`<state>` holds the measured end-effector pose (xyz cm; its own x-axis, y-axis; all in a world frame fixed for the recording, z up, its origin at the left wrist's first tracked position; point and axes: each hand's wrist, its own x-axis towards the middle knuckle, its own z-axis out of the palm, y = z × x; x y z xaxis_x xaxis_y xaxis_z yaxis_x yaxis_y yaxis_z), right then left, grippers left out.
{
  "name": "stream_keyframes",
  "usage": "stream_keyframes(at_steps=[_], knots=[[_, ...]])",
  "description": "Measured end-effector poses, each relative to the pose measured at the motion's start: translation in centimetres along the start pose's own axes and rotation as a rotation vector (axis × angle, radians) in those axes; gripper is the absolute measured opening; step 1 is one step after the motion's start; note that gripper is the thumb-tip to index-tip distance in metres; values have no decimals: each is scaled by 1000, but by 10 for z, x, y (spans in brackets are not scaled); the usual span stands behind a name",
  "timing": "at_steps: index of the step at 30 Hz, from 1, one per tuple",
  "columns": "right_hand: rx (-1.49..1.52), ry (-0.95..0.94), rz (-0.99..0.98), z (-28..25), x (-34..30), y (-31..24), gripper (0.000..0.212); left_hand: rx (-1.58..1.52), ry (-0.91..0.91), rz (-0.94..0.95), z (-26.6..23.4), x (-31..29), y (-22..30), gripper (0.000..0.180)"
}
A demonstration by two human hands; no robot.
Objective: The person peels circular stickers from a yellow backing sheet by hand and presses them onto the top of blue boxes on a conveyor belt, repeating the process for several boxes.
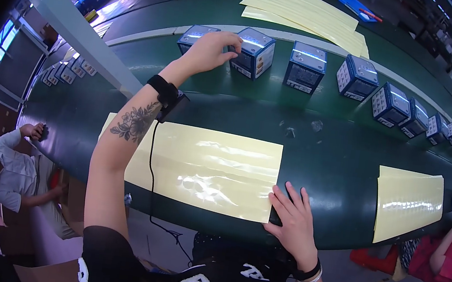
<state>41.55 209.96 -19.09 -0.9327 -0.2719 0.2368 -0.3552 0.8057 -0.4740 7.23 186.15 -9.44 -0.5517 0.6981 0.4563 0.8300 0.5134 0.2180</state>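
Observation:
My left hand [212,52] reaches over the green conveyor belt to a row of dark blue boxes. Its fingers are bent, with the thumb apart from the forefinger, beside the left edge of one blue box [257,54]. Whether the fingertips touch that box I cannot tell. Behind the hand, another blue box [194,34] is partly hidden. Close to me lies a glossy pale yellow sheet [217,168], partly covered by my left forearm. At its right edge rests my right hand [293,224], palm down with fingers spread, the fingertips on or beside the sheet's edge.
More blue boxes [306,67] line the belt toward the right. A stack of yellow sheets [309,13] lies beyond the rail, near a blue tray [357,8]. Another yellow stack [409,203] lies at right. People sit at both ends. A grey post [77,21] stands at left.

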Motion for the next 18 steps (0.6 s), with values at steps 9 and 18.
stream_keyframes(at_steps=[9, 18], knots=[[4, -7, 0, -3, -8, 11, 67, 27, 12, -138, 22, 14, -6, 11], [88, -31, 28, -17, -13, 13, 65, 220, 235, -24, 50, 10, 8, 17]])
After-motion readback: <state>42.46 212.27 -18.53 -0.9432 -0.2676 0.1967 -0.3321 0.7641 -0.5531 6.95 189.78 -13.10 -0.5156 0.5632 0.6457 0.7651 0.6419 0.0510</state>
